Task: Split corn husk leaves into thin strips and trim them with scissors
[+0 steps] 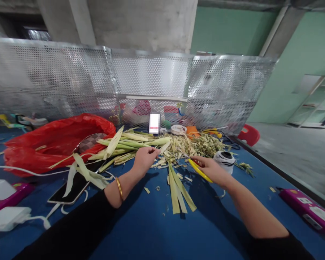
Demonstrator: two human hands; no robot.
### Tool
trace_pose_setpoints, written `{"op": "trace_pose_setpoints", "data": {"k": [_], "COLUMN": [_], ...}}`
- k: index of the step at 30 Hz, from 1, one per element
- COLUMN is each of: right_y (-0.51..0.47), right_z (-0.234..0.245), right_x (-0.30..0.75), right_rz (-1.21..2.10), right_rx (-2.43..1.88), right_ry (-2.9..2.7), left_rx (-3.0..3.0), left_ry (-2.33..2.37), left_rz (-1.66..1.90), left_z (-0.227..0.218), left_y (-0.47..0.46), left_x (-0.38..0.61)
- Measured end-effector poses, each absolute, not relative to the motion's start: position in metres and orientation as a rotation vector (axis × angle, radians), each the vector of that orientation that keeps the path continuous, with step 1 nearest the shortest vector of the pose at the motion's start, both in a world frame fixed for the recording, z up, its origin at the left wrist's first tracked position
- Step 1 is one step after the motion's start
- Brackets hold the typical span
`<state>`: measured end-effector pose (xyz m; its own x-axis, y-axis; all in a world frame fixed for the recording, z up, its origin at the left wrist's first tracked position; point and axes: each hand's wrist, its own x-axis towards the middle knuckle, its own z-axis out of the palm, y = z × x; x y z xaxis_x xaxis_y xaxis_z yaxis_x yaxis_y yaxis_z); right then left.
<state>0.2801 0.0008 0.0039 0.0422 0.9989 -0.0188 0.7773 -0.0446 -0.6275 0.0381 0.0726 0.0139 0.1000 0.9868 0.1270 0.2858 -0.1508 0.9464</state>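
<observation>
**Lightly pinched: leaf in one hand, scissors in the other**

Well, the left hand (pixel 144 157) was closed in a fingertip pinch on a pale leaf (pixel 165 146) at the centre of the frame, right at the near edge of the pile (pixel 130 144) of green and yellow stalks. Just to the right, the right hand (pixel 212 169) was wrapped around yellow scissors (pixel 199 170), with the blades pointing up and left toward that leaf. Whether the blades stood open or shut could not be told.

And the leaf looked like a featherweight: thin, papery and limp along its length. It would probably flop if held by one end alone, and it seemed likely to split along its grain under a hard tug. It looked dry rather than slick, so a gentle pinch should have held it. The best hold seemed to be flat between thumb and forefinger, close to the blades, so the free part stayed short and taut. The thicker stalks in the pile looked stiffer and could likely have taken a fuller grip near the butt end.

Around the hands, cut strips (pixel 178 191) lay fanned on the blue table (pixel 157 231) just below centre. A tape roll (pixel 224 159) sat just beside the right hand. A red bag (pixel 51 144) slumped at the left, and a phone (pixel 70 187) lay at the lower left, partly under loose leaves. A perforated screen (pixel 151 79) ran across the back.
</observation>
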Motion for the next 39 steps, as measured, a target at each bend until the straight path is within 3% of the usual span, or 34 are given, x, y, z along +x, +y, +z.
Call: {"op": "trace_pose_setpoints", "data": {"k": [3,6,16,39], "right_y": [-0.004,-0.006,-0.008,-0.013], "right_z": [0.007,0.008,0.003,0.013], "right_x": [0.273,0.267,0.252,0.242], "right_rz": [1.075,1.203,1.003,1.170], "right_rx": [-1.530,-1.392,-1.461,-1.426], "right_ry": [-1.400,-1.261,-1.580,-1.392], "left_rx": [1.433,1.332,1.303,1.305], "left_ry": [1.251,1.215,1.186,1.181], "left_rz": [1.110,1.144,1.207,1.094], "left_z": [0.017,0.018,0.013,0.014], "left_y": [0.081,0.085,0.081,0.066], "left_x": [0.042,0.043,0.046,0.055]}}
